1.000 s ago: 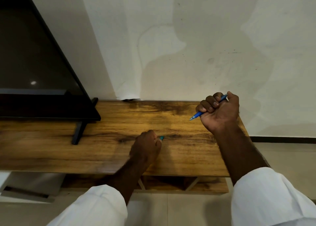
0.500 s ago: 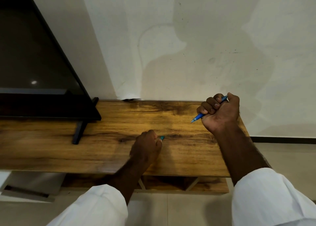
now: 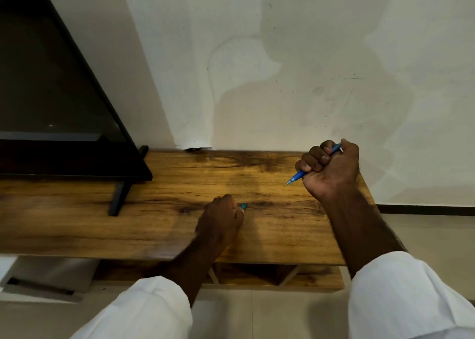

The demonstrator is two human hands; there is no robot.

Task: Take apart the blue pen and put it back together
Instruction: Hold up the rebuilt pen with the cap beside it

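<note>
My right hand [image 3: 331, 170] is a closed fist around the blue pen [image 3: 298, 176], held above the right end of the wooden table [image 3: 164, 225]. The pen's tip points down and left; its back end pokes out by the thumb. My left hand [image 3: 221, 220] rests on the table's middle, fingers curled around a small blue pen part [image 3: 243, 206], of which only the end shows. Whether that part is a cap or another piece I cannot tell.
A black TV [image 3: 51, 102] stands on the table's left, its thin black leg [image 3: 119, 197] planted on the wood. A white wall [image 3: 282, 69] rises right behind the table. A lower shelf [image 3: 257, 274] and tiled floor lie under the front edge.
My right hand with the pen has shifted very slightly. My left hand stays on the table with the small blue part.
</note>
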